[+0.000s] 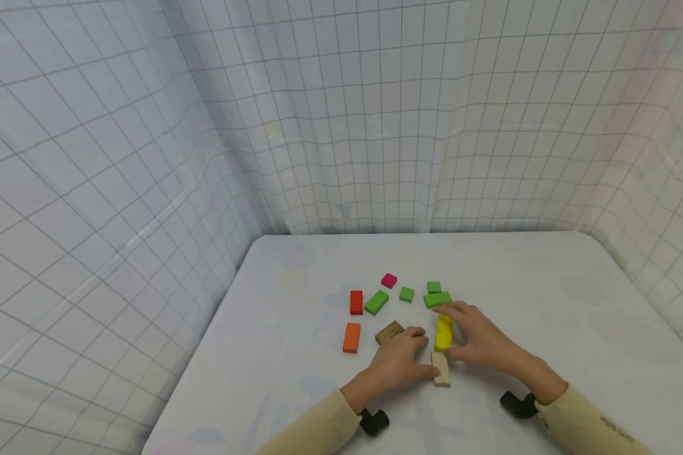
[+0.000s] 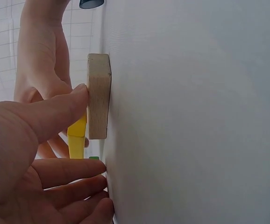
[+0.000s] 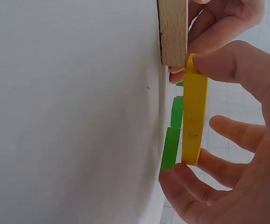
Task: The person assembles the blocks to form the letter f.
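White desk (image 1: 250, 316) carries everything. Two hands over it, at its near side.

Right grip (image 1: 484, 338): part-closed, spanning the yellow block (image 3: 194, 116) end to end, thumb on the near end, fingertips at the far end. Block looks to be just clear of the desk, long axis roughly level, beyond the pale wooden block. Left grip (image 1: 395, 363): fingers spread, nothing clasped; thumb tip at the pale wooden block (image 1: 443, 374), looks like contact.

Handling, my read: yellow is a solid painted bar, light, stiff, hard to damage. Smooth paint, so some slip; held only at the ends it could roll about its long axis. Steadier hold: thumb and finger across the long sides at mid-length. Pale one lies flat on the desk, bare grain, should be less slick; same side pinch suits it.

Other bars: brown (image 1: 388, 332) just past the left fingers, orange (image 1: 351, 338) and red (image 1: 356, 303) off to the left, one green bar (image 1: 377, 303) beside the red, another (image 1: 437, 299) near the right fingertips.

Smallest: two green cubes and a magenta one (image 1: 389, 280), farther back. Fingertip pinch, opposite faces.
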Available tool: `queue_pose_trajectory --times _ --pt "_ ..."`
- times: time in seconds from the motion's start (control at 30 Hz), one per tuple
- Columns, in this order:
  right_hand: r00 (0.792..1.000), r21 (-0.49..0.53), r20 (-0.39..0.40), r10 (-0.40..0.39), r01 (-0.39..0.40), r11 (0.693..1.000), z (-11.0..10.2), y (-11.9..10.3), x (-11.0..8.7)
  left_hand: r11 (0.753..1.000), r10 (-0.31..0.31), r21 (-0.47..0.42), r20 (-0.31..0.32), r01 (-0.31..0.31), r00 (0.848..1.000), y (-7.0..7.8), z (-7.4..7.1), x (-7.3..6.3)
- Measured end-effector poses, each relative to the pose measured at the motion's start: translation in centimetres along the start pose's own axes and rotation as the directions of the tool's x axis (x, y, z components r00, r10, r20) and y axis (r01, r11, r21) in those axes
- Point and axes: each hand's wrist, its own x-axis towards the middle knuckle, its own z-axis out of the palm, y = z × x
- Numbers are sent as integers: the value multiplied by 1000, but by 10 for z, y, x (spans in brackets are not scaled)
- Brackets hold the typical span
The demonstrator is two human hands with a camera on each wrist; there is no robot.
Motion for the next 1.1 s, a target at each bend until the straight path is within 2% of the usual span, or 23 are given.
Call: queue_pose_trajectory --times 0.23,0.53,0.8,0.93,1.1 --pt "998 18 70 -10 9 1000 0 3 5 1000 -10 -9 0 10 1000 0 1 0" --pt "984 86 175 -15 0 996 -3 6 14 1000 -18 -10 3 18 1000 1 1 1" --pt "982 159 182 -58 29 987 -1 7 14 1000 -8 -14 1 8 1000 1 1 1" --pt "979 209 195 -54 12 978 -1 6 14 1000 -5 -12 -11 5 1000 0 2 2" --pt "978 223 201 -52 6 975 1 6 14 1000 8 -9 -16 -8 1000 -1 2 1"
